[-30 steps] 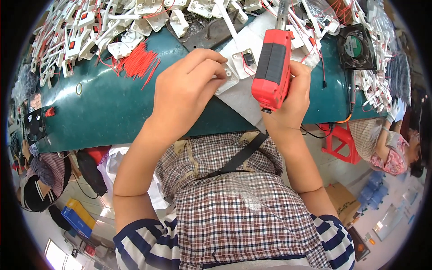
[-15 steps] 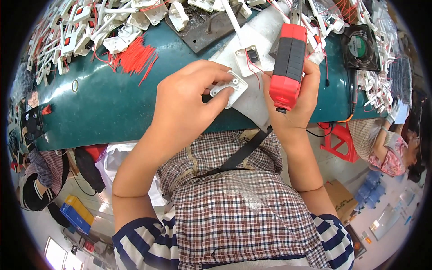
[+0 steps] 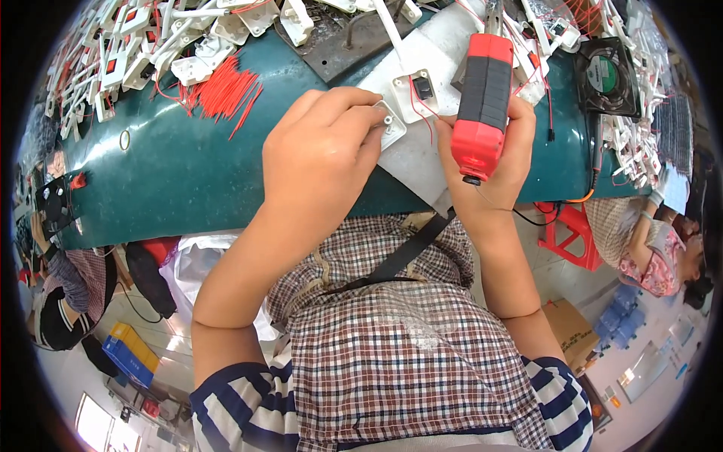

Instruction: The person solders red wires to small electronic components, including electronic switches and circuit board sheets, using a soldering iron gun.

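Observation:
My left hand (image 3: 320,147) is closed on a small white plastic cover (image 3: 395,129), pinched at its edge and partly hidden by the fingers. Just beyond it lies a white plastic housing (image 3: 408,110) with a black switch (image 3: 423,88) and thin red wires, its long white stem pointing away from me. My right hand (image 3: 518,143) grips a red-and-black soldering gun (image 3: 486,90), whose metal front end points to the far side of the bench. A fine wire hangs at the gun's rear, near my wrist.
A pale sheet (image 3: 422,172) lies on the green bench (image 3: 188,173). Cut red wires (image 3: 230,87) are bunched at left, near heaps of white housings (image 3: 196,68). At right stand a black fan (image 3: 606,77) and another person (image 3: 648,241). A dark metal plate (image 3: 331,64) lies behind.
My left hand has shifted slightly away from me and turned, so its fingers hide more of the cover. The soldering gun has barely moved in my right hand.

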Demonstrator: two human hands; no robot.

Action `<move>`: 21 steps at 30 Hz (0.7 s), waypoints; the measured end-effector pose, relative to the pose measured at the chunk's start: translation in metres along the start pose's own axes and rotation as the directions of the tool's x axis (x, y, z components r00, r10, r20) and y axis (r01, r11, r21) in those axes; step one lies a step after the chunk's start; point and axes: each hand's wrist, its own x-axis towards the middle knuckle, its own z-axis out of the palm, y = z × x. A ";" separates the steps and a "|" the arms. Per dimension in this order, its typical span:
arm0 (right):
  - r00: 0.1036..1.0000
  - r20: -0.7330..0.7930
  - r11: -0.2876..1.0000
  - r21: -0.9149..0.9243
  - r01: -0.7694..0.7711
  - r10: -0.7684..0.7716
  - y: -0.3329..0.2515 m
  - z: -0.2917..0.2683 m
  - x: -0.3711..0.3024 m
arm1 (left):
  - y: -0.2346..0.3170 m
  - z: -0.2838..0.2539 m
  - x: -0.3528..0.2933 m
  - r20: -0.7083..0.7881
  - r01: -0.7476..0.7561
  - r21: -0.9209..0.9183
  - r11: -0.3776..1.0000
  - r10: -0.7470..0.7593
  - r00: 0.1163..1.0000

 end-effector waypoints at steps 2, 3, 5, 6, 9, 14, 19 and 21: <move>1.000 0.014 1.000 0.023 -0.006 0.005 0.002 -0.002 -0.002 | 0.004 0.001 0.004 -0.010 -0.002 0.053 0.999 0.003 1.000; 1.000 0.001 0.997 0.067 -0.024 0.024 0.003 -0.003 -0.004 | 0.004 0.001 0.004 -0.013 -0.003 0.054 0.999 0.004 1.000; 0.999 -0.009 0.993 0.115 -0.036 0.037 0.006 0.000 -0.006 | 0.000 0.003 0.001 -0.002 -0.038 0.036 0.999 0.038 0.999; 0.998 -0.038 0.986 0.165 -0.033 0.040 0.006 0.002 -0.006 | -0.002 0.002 0.001 -0.006 -0.038 0.038 0.999 0.038 0.999; 0.998 -0.051 0.985 0.171 -0.025 0.034 0.006 -0.002 -0.004 | -0.001 -0.004 0.006 -0.011 -0.069 0.091 0.993 0.070 0.997; 0.998 -0.032 0.988 0.148 0.052 -0.047 0.009 -0.003 -0.001 | 0.008 0.006 0.021 -0.023 -0.069 -0.146 0.987 0.067 0.998; 0.984 0.122 0.969 0.193 -0.151 0.129 0.008 -0.005 -0.002 | 0.000 0.019 0.025 -0.031 0.028 -0.291 0.956 -0.038 0.999; 0.984 0.159 0.987 0.120 -0.103 0.084 0.014 -0.003 -0.002 | -0.002 0.019 0.025 -0.009 0.053 -0.299 0.953 -0.059 0.998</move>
